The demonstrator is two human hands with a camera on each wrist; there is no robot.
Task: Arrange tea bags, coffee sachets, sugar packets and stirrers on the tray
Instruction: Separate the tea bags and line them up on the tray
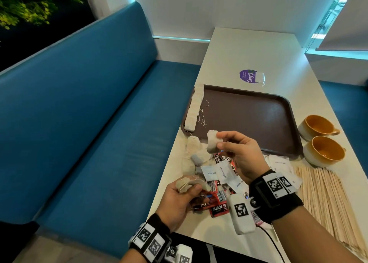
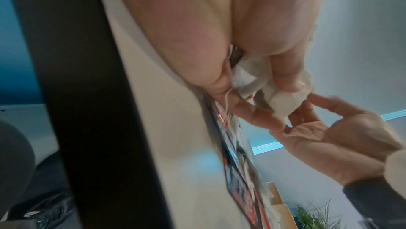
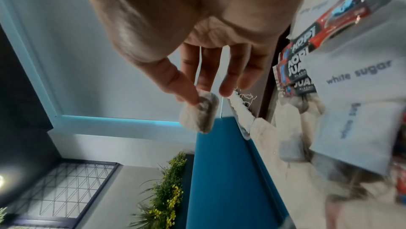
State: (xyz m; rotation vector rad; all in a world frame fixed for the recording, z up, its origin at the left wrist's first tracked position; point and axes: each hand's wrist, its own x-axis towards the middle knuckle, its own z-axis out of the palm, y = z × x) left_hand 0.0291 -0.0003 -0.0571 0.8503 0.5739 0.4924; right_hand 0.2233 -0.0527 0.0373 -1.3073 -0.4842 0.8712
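- My right hand (image 1: 242, 155) pinches one soft white paper tea bag (image 1: 212, 141) between thumb and fingertips, raised above the near-left corner of the dark brown plastic tray (image 1: 278, 103).
- My left hand (image 1: 180, 200) clutches a crumpled bunch of tea bags (image 1: 186, 184).
- I'd lay it flat, continuing the tea-bag row (image 1: 194, 107) along the tray's left rim, strings tucked.
- The bunch's count is probably several; fingers hide it.

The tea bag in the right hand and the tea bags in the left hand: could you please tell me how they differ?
The right hand pinches a single tea bag between thumb and fingertips, raised near the tray; the left hand grips a crumpled bunch of tea bags, low over the coffee sachets. The single bag hangs flat; the bunch is scrunched. Both are pale paper bags.
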